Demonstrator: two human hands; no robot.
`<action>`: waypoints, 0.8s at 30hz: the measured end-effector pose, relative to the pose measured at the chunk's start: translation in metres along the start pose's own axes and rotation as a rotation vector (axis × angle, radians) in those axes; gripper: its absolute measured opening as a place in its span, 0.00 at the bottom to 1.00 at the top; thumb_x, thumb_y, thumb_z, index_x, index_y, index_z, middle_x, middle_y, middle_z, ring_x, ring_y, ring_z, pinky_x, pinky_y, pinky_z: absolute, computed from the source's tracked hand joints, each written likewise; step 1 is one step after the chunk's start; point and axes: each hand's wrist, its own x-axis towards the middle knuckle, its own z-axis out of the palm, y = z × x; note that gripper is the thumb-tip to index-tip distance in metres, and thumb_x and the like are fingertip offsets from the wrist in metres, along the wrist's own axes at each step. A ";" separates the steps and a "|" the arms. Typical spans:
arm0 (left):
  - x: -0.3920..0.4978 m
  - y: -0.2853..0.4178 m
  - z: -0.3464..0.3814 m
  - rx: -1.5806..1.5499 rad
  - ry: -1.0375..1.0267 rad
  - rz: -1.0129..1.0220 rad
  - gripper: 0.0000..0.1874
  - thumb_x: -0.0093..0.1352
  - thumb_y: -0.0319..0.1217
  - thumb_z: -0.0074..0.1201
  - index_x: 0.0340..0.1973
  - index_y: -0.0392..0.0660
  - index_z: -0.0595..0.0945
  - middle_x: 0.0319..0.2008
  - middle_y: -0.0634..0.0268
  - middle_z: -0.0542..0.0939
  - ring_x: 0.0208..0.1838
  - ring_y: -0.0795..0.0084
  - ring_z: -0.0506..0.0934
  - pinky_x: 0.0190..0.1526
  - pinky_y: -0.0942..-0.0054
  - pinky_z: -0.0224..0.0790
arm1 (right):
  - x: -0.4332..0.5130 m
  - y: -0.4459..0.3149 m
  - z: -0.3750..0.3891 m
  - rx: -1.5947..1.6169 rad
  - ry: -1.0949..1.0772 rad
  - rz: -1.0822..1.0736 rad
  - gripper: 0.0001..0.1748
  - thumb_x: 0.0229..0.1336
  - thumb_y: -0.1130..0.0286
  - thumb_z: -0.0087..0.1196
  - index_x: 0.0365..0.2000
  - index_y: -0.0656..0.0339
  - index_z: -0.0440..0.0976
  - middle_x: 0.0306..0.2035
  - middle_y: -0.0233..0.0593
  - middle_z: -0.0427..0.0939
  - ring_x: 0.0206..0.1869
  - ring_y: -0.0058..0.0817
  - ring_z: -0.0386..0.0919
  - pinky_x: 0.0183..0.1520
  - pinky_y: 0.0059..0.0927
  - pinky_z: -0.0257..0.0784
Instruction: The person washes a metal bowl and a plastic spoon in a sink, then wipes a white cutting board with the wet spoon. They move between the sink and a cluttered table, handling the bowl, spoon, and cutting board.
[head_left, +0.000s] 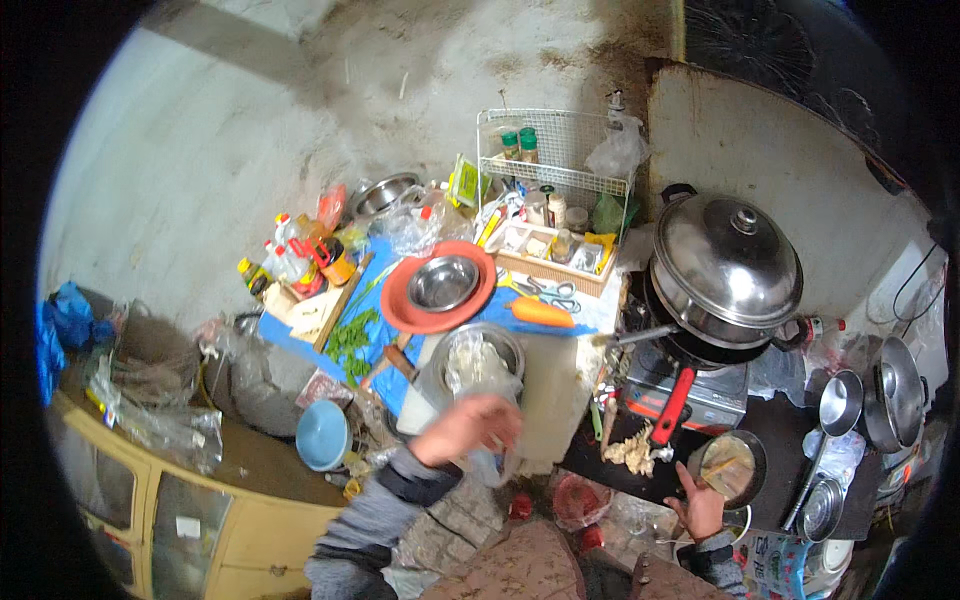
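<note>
My left hand (474, 427) is blurred over the near edge of a steel bowl (517, 349), against a clear plastic bag (487, 371) with pale contents in the bowl; whether its fingers grip the bag is unclear. On the right, my right hand (697, 504) has its fingers spread beside a dark round pan (757, 457), which holds cloudy liquid and a flat tan piece. The fingertips are close to the pan's left rim; contact cannot be told. Pale torn food pieces (631, 452) lie on the dark surface just above this hand, below a red pan handle (673, 405).
A large lidded steel pot (726, 270) stands on the stove. An orange basin (390, 296) with a steel bowl, a carrot (541, 313), scissors (555, 291), green herbs (351, 341) and a cleaver (401, 362) occupy the table. A ladle (838, 405) lies at right; a blue bowl (322, 435) sits left.
</note>
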 end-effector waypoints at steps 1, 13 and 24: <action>-0.001 0.027 -0.030 0.331 0.072 0.312 0.07 0.68 0.26 0.45 0.40 0.41 0.76 0.33 0.64 0.79 0.32 0.75 0.78 0.30 0.77 0.73 | 0.004 -0.003 0.005 -0.018 0.046 0.012 0.34 0.38 0.61 0.65 0.51 0.51 0.70 0.28 0.43 0.74 0.31 0.42 0.75 0.31 0.41 0.69; 0.284 0.084 -0.262 0.035 0.522 0.045 0.13 0.65 0.33 0.53 0.26 0.35 0.73 0.22 0.55 0.76 0.24 0.63 0.79 0.23 0.64 0.78 | 0.005 -0.030 0.020 0.308 0.703 0.656 0.09 0.54 0.79 0.51 0.37 0.73 0.73 0.31 0.51 0.76 0.33 0.36 0.77 0.37 0.31 0.70; 0.318 0.085 -0.257 0.718 0.832 0.338 0.14 0.56 0.34 0.54 0.20 0.32 0.78 0.21 0.50 0.80 0.24 0.55 0.79 0.28 0.63 0.72 | 0.008 -0.049 -0.007 0.237 0.763 0.738 0.09 0.61 0.75 0.45 0.36 0.73 0.72 0.27 0.46 0.74 0.29 0.26 0.71 0.34 0.27 0.68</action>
